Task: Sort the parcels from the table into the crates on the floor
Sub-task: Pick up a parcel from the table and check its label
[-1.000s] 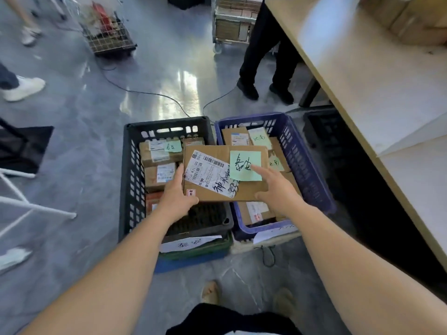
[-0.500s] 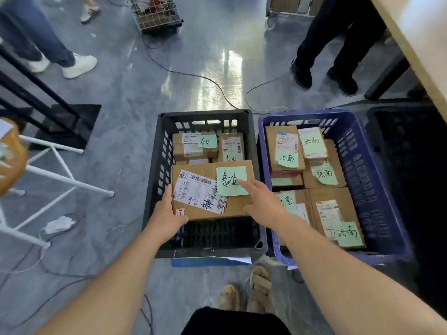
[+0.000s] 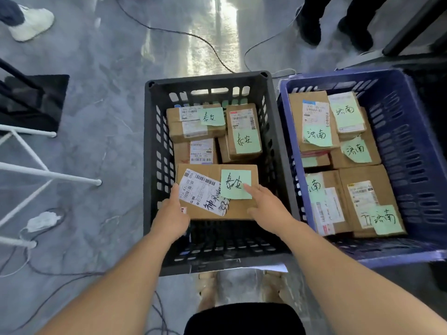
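lower now, the parcel [image 3: 215, 189] is held down inside the near half of the black crate [image 3: 205, 79]; whether it rests on the bottom, i cannot tell. left hand [image 3: 173, 213] grips its left edge, thumb on top. right hand [image 3: 268, 209] pinches the near right corner, forefinger across the green note [image 3: 235, 183]. other parcels [image 3: 196, 124] lie just beyond. blue crate [image 3: 411, 141] stands just beside, right.

A thin black cable [image 3: 169, 30] snakes across the glossy grey floor [image 3: 101, 76] between a white sneaker [image 3: 31, 24] at far left and a pair of black shoes [image 3: 309, 30] at far right. On the left, white tubular metal legs [image 3: 48, 174] stand near a crumpled white face mask [image 3: 42, 221].
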Action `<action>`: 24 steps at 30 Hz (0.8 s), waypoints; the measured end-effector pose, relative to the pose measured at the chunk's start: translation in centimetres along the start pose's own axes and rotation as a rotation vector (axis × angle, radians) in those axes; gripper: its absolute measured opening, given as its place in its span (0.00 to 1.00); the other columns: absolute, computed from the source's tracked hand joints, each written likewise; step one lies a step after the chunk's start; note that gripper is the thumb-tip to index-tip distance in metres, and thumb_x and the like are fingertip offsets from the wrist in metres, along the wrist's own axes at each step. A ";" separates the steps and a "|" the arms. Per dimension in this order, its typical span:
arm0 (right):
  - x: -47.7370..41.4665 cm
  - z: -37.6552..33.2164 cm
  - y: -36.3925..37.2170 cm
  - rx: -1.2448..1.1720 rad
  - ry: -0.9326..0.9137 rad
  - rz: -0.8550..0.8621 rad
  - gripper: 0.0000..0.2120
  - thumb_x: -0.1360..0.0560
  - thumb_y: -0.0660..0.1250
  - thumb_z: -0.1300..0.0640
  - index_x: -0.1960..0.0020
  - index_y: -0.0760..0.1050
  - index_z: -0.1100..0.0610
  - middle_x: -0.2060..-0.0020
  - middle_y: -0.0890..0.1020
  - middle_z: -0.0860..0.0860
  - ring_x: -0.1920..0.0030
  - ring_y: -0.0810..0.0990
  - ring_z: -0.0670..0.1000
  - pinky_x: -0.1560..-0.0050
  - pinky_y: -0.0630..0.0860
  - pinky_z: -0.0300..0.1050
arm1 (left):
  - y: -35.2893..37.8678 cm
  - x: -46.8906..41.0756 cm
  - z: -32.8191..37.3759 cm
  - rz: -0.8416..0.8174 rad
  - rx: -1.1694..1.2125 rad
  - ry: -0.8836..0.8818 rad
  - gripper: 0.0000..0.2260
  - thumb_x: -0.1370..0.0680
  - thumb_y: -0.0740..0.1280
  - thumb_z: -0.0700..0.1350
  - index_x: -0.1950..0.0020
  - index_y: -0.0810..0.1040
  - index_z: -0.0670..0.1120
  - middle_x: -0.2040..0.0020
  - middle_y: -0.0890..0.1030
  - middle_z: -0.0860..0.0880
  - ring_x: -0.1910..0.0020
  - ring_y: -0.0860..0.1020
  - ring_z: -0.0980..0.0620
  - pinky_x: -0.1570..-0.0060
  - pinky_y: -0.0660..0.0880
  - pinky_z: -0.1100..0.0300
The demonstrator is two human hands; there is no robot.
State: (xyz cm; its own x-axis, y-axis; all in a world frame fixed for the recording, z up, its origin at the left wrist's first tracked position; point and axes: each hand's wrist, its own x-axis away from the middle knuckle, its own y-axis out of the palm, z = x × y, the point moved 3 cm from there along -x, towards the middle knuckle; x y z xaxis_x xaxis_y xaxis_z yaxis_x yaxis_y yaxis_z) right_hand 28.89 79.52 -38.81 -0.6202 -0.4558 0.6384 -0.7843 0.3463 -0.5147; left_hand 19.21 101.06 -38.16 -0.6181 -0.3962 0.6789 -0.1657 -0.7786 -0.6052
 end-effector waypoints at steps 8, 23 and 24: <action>-2.9 0.6 2.6 -0.036 0.032 0.012 0.29 0.21 0.58 0.63 0.23 0.56 0.47 0.24 0.57 0.50 0.28 0.63 0.52 0.33 0.66 0.43 | 2.0 -2.8 -2.8 0.025 -0.080 -0.066 0.35 0.21 0.61 0.40 0.22 0.44 0.56 0.37 0.72 0.45 0.45 0.75 0.44 0.45 0.75 0.44; -1.6 2.8 3.8 -0.002 0.167 -0.055 0.24 0.21 0.60 0.57 0.26 0.64 0.48 0.30 0.67 0.52 0.37 0.71 0.53 0.41 0.73 0.42 | 5.3 -1.4 -4.7 -0.137 -0.274 -0.137 0.42 0.22 0.63 0.41 0.23 0.31 0.51 0.37 0.73 0.43 0.49 0.76 0.48 0.52 0.77 0.51; -1.5 2.9 3.8 -0.015 0.183 -0.060 0.23 0.21 0.60 0.57 0.26 0.65 0.47 0.31 0.69 0.52 0.39 0.73 0.53 0.43 0.75 0.43 | 5.3 -1.3 -4.8 -0.145 -0.273 -0.137 0.43 0.22 0.63 0.41 0.24 0.31 0.51 0.37 0.73 0.44 0.50 0.77 0.48 0.52 0.76 0.52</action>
State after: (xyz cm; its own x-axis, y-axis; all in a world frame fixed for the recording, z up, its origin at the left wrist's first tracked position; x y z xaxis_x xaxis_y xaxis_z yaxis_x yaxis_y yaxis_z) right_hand 26.84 79.15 -43.35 -0.5637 -0.3194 0.7618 -0.8190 0.3361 -0.4651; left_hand 15.43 99.75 -44.24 -0.4673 -0.3667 0.8044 -0.4552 -0.6802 -0.5746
